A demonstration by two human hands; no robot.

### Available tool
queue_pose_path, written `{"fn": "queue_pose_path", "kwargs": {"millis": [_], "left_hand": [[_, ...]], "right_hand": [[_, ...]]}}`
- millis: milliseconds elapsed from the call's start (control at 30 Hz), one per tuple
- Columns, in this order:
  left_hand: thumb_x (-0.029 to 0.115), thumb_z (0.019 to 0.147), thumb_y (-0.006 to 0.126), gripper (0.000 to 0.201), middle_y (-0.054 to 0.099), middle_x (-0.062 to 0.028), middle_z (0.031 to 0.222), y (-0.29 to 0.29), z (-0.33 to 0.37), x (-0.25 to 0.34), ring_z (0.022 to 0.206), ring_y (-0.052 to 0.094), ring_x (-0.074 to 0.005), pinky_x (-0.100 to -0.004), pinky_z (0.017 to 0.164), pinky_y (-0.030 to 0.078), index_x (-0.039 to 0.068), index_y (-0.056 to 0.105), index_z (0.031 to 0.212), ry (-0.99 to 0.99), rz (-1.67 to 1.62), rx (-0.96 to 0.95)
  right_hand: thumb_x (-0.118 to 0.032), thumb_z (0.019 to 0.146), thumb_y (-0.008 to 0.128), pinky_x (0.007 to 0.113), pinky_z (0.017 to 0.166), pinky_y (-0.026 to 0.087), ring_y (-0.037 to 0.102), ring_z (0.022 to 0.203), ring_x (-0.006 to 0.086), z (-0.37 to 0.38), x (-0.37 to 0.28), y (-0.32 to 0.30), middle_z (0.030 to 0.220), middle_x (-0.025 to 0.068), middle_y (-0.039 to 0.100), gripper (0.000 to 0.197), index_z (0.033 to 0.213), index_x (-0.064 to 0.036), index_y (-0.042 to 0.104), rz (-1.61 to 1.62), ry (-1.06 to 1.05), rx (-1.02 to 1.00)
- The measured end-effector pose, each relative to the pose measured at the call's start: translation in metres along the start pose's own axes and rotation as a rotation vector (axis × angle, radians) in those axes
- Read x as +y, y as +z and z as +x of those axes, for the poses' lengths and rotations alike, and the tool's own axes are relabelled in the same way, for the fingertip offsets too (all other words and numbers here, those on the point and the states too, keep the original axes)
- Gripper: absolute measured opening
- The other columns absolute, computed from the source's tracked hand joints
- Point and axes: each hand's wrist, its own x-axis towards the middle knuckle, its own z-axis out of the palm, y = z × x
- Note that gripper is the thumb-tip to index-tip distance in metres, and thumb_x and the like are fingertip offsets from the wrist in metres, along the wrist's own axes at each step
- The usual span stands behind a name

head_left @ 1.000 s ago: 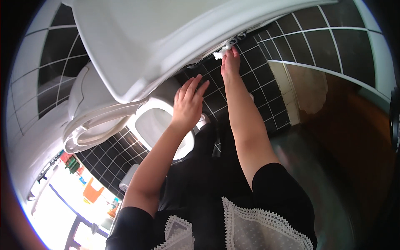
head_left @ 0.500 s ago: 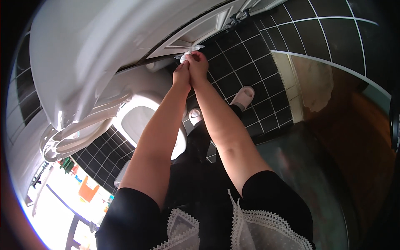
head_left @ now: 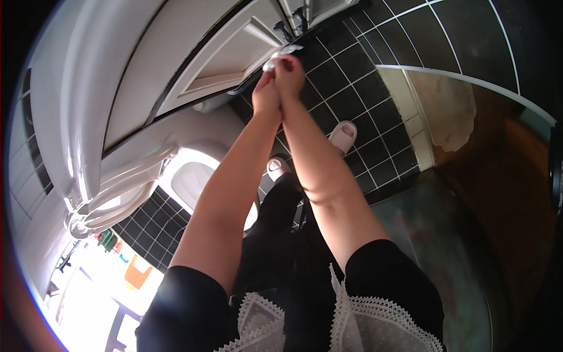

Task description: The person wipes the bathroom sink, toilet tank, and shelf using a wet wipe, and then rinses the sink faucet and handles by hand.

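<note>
Both arms reach forward, and my hands meet side by side in front of a white panelled cabinet (head_left: 231, 58). My left hand (head_left: 267, 95) is closed with its fingers against a crumpled white thing, thin like tissue or plastic film (head_left: 273, 61). Close against it, my right hand (head_left: 290, 77) curls its fingers round the same white thing. One pale end of it sticks out past the right fingers. Most of it is hidden in the hands, so its kind does not show.
A white toilet (head_left: 193, 170) with its seat raised stands at the left. Two dark handles (head_left: 300, 20) stick out from the cabinet doors. Black tiles (head_left: 337, 76) cover the floor, where my feet wear pale slippers (head_left: 344, 135). A raised ledge (head_left: 410, 111) runs along the right.
My hands, still together on the white thing, have shifted slightly up and to the right in view. More of the cabinet front shows as the view turned.
</note>
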Motion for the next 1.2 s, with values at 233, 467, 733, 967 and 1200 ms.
{"fn": "queue_pose_path", "kwargs": {"millis": [233,467,733,967,1200], "left_hand": [[0.009,0.103,0.046,0.037,0.061,-0.0073,0.13,0.006,0.0,-0.01,0.115,0.059,-0.0168,-0.0276,0.097,0.047,0.003,0.052,0.139,0.118,0.185,0.016],[0.001,0.09,0.052,0.065,0.043,-0.0163,0.147,0.091,0.048,-0.005,0.13,0.048,-0.0399,-0.0423,0.106,0.044,0.014,0.036,0.152,0.745,1.412,-0.415],[0.011,0.089,0.061,0.073,0.057,-0.0173,0.126,0.107,0.048,-0.026,0.113,0.059,-0.033,-0.0388,0.093,0.05,0.003,0.027,0.152,0.606,1.311,-0.288],[0.01,0.088,0.065,0.09,0.058,-0.013,0.124,0.035,0.031,-0.035,0.103,0.062,-0.0261,-0.0338,0.089,0.051,0.01,0.01,0.159,0.54,1.232,-0.231],[0.014,0.087,0.063,0.085,0.071,-0.0152,0.106,0.142,0.057,-0.01,0.1,0.067,-0.033,-0.043,0.087,0.052,0.015,0.017,0.158,0.385,1.412,-0.472]], "right_hand": [[-0.008,0.088,0.072,0.027,0.073,0.053,0.064,0.084,0.0135,0.015,-0.009,-0.008,0.096,0.0047,0.069,0.015,0.101,-0.0046,0.067,0.143,-0.049,-0.077],[-0.008,0.087,0.072,0.026,0.063,0.053,0.065,0.073,0.0133,0.154,-0.097,-0.059,0.087,0.0038,0.069,0.013,0.098,-0.0044,0.067,0.067,-0.176,0.026],[-0.01,0.09,0.071,0.027,0.063,0.053,0.065,0.072,0.0119,0.129,-0.087,-0.065,0.086,0.0043,0.071,0.015,0.103,-0.003,0.07,-0.046,-0.146,-0.062],[-0.003,0.091,0.067,0.026,0.066,0.056,0.066,0.076,0.0126,0.066,-0.055,-0.045,0.092,0.0057,0.071,0.013,0.104,-0.0034,0.068,0.081,-0.069,-0.17],[-0.006,0.09,0.068,0.027,0.064,0.057,0.068,0.077,0.0148,0.176,-0.109,-0.073,0.095,0.0079,0.071,0.019,0.109,-0.0037,0.066,-0.043,-0.287,0.044]]}}
